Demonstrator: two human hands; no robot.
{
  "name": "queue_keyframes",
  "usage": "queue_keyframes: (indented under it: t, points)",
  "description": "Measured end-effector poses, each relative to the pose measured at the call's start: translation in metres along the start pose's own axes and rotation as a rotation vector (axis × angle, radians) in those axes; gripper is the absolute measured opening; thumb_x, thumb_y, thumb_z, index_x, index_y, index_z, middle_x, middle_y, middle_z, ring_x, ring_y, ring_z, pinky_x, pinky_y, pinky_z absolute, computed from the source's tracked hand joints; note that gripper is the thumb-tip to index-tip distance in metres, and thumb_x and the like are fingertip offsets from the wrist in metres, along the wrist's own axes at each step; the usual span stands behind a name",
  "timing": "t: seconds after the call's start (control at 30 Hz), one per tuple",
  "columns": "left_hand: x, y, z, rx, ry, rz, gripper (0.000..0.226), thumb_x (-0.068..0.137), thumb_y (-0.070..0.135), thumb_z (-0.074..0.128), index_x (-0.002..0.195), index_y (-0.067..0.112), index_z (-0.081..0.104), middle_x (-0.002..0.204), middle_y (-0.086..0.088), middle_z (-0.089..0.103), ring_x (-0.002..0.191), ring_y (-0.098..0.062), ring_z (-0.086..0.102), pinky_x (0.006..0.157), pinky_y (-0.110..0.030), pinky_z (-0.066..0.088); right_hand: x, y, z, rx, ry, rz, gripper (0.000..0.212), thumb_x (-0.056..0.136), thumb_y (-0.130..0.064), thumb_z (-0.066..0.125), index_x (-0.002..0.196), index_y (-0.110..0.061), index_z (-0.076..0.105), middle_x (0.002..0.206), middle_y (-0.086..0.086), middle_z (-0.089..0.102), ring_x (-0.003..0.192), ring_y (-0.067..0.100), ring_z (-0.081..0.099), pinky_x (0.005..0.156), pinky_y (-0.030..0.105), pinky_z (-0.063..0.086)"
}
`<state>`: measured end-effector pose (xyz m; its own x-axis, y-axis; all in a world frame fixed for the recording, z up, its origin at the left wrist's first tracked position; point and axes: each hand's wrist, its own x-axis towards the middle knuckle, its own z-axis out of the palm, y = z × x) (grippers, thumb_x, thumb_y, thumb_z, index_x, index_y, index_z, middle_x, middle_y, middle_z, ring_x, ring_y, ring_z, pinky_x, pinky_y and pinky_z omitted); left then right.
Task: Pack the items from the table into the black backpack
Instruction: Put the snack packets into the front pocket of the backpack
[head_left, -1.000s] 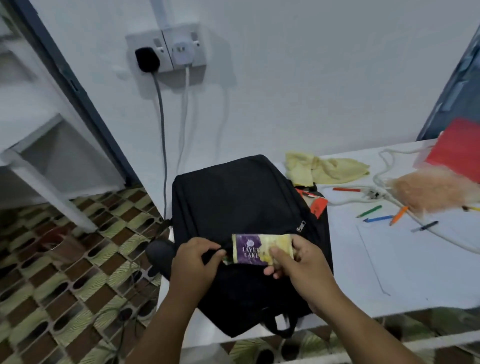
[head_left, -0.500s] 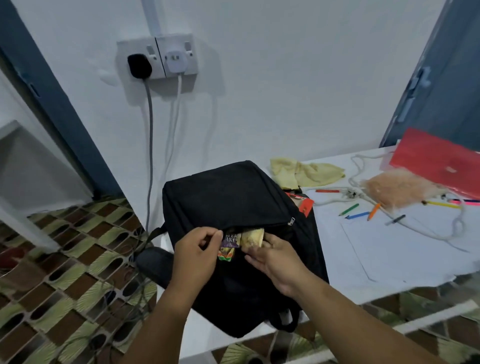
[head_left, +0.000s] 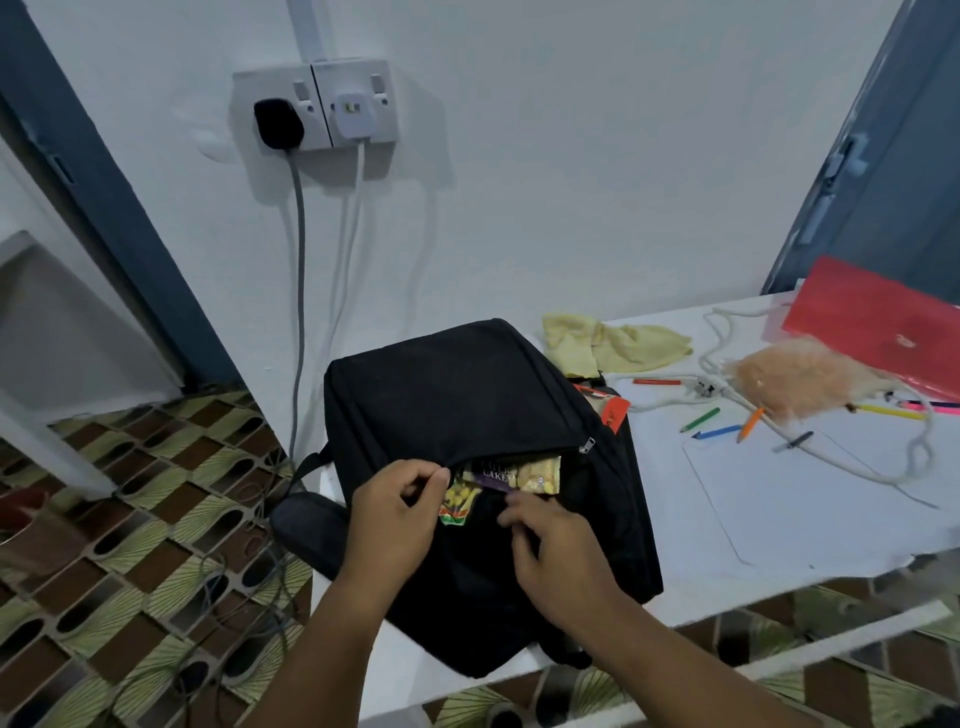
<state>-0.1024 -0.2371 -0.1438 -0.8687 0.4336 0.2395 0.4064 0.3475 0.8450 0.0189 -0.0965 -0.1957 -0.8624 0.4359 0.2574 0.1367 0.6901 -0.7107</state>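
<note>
The left hand (head_left: 397, 512) pinches the upper lip of the front pocket opening on the black backpack (head_left: 467, 405), fingers curled tight on the fabric. The right hand (head_left: 556, 540) sits just at 4 o'clock of it, fingertips bent narrow against the pocket's lower edge; whether they grip cloth I cannot tell. Between the hands, a purple-and-yellow cake packet (head_left: 519, 474) lies partly inside the open pocket, its print reading "CAKE"; a second yellow snack packet (head_left: 457, 506) shows just below it at 7 o'clock. The zipper pull (head_left: 587, 445) rests at the pocket's 3 o'clock end. The backpack lies flat on the white table (head_left: 779, 519), its near corner overhanging the table's front edge. Bare table stretches toward 3 o'clock. Farther out at 2 o'clock lie a yellow cloth (head_left: 618, 345), crayons (head_left: 717, 426), a white rope (head_left: 810, 452), a fuzzy orange item (head_left: 800, 376) and a red folder (head_left: 878, 322).
</note>
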Motion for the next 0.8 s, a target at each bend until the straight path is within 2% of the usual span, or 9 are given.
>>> queue_keyframes:
  t: [0.17,0.27,0.37,0.47,0.53,0.6,0.67,0.73,0.8]
  points:
    - [0.001,0.002,0.005,0.008,-0.012,-0.009,0.015,0.092,0.017,0.069,0.078,0.021,0.073,0.078,0.012,0.069,0.079,-0.004,0.064,0.067,-0.01,0.046,0.018,0.001,-0.003,-0.385,-0.151,-0.005,0.046,0.101,-0.034,0.046,0.143,-0.018,0.04,0.142,-0.003,0.049,0.14,0.014,0.036,0.126,0.043,0.003]
    - [0.002,0.001,0.005,0.014,-0.02,-0.019,0.016,0.092,0.017,0.069,0.077,0.022,0.073,0.078,0.015,0.068,0.079,-0.003,0.064,0.067,-0.011,0.047,0.035,0.001,-0.005,-0.384,-0.114,-0.05,0.041,0.097,-0.034,0.052,0.134,-0.017,0.048,0.131,0.0,0.056,0.131,0.02,0.043,0.123,0.038,0.019]
    - [0.004,0.001,0.005,0.001,-0.034,-0.04,0.019,0.092,0.017,0.07,0.074,0.023,0.073,0.077,0.016,0.068,0.077,-0.004,0.064,0.066,-0.011,0.046,0.043,0.002,-0.015,-0.291,-0.158,-0.042,0.036,0.094,-0.028,0.057,0.129,-0.017,0.055,0.123,0.001,0.059,0.122,0.023,0.048,0.099,0.033,0.046]
    - [0.006,0.002,0.006,-0.007,-0.052,-0.055,0.021,0.091,0.017,0.07,0.072,0.022,0.072,0.075,0.013,0.068,0.074,-0.004,0.063,0.065,-0.011,0.046,0.036,0.004,-0.017,-0.31,-0.077,-0.109,0.032,0.092,-0.026,0.056,0.123,-0.021,0.062,0.115,-0.006,0.061,0.112,0.017,0.054,0.08,0.031,0.052]
    - [0.008,0.001,0.007,-0.032,-0.047,-0.079,0.019,0.09,0.014,0.071,0.073,0.023,0.073,0.075,0.014,0.068,0.075,-0.004,0.063,0.064,-0.011,0.046,0.03,0.005,-0.015,-0.374,-0.034,-0.071,0.035,0.092,-0.032,0.054,0.123,-0.019,0.063,0.121,-0.004,0.061,0.119,0.018,0.053,0.1,0.034,0.049]
    - [0.01,0.0,0.011,-0.082,-0.028,-0.106,0.021,0.086,0.007,0.073,0.077,0.026,0.073,0.079,0.015,0.068,0.076,-0.007,0.063,0.066,-0.014,0.049,0.027,0.014,-0.01,-0.462,-0.134,0.0,0.051,0.096,-0.043,0.045,0.139,-0.014,0.051,0.142,0.002,0.051,0.141,0.021,0.036,0.124,0.039,0.018]
    - [0.012,0.002,0.017,-0.126,-0.02,-0.106,0.031,0.081,-0.001,0.072,0.083,0.03,0.072,0.083,0.013,0.067,0.078,-0.01,0.061,0.071,-0.024,0.052,0.027,0.023,-0.01,-0.49,-0.183,0.016,0.058,0.098,-0.048,0.041,0.144,-0.014,0.043,0.151,0.003,0.042,0.149,0.022,0.023,0.126,0.041,0.0]
    - [0.015,0.01,0.024,-0.13,-0.027,-0.064,0.038,0.079,-0.003,0.07,0.089,0.034,0.07,0.086,0.013,0.067,0.083,-0.011,0.06,0.074,-0.028,0.051,0.026,0.024,-0.017,-0.427,-0.158,-0.023,0.048,0.097,-0.046,0.043,0.135,-0.017,0.049,0.144,0.0,0.048,0.143,0.02,0.031,0.126,0.04,0.007]
    - [0.021,0.02,0.034,-0.124,-0.041,-0.009,0.038,0.079,-0.002,0.069,0.088,0.035,0.07,0.087,0.012,0.067,0.085,-0.01,0.06,0.074,-0.024,0.049,0.023,0.023,-0.033,-0.277,-0.106,-0.045,0.036,0.096,-0.04,0.048,0.125,-0.021,0.059,0.128,-0.007,0.058,0.127,0.013,0.047,0.117,0.034,0.032]
